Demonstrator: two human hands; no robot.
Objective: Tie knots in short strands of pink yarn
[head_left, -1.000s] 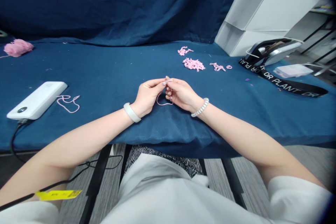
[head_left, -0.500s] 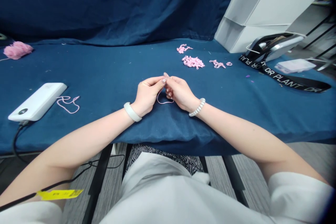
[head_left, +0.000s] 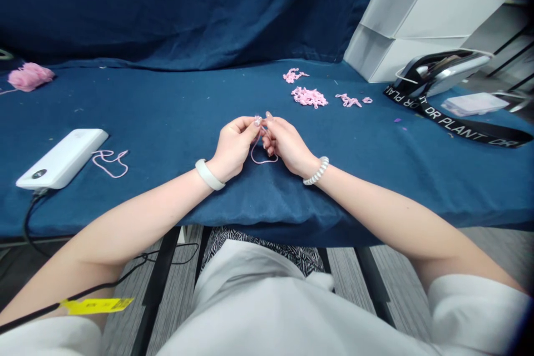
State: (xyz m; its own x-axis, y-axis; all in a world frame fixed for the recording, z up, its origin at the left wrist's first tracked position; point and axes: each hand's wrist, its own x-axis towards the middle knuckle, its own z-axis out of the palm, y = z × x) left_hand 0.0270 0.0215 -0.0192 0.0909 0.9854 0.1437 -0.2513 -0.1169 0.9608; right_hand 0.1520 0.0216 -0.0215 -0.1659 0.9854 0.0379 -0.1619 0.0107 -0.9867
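Indoor craft workstation, office-like room. Long table under navy cloth (head_left: 167, 94), matching cloth backdrop (head_left: 167, 5) hanging behind. White shelf unit (head_left: 429, 16) upper right. Striped grey carpet (head_left: 479, 250) lower right. Handwork clutter on table: pink yarn ball (head_left: 30, 77) upper left, yarn scraps (head_left: 308, 97) top centre, power bank (head_left: 60, 158) left, black lanyard (head_left: 467, 130) right.

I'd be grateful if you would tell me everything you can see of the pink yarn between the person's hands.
The pink yarn is a thin, pale pink strand that looks soft and fibrous. It forms a narrow loop that hangs below the fingertips, and both sides of the loop rise into the pinched fingers of the left hand and right hand, which hide its ends. Any knot there is hidden too. The loop sits over the blue cloth, but I cannot tell whether it touches it.
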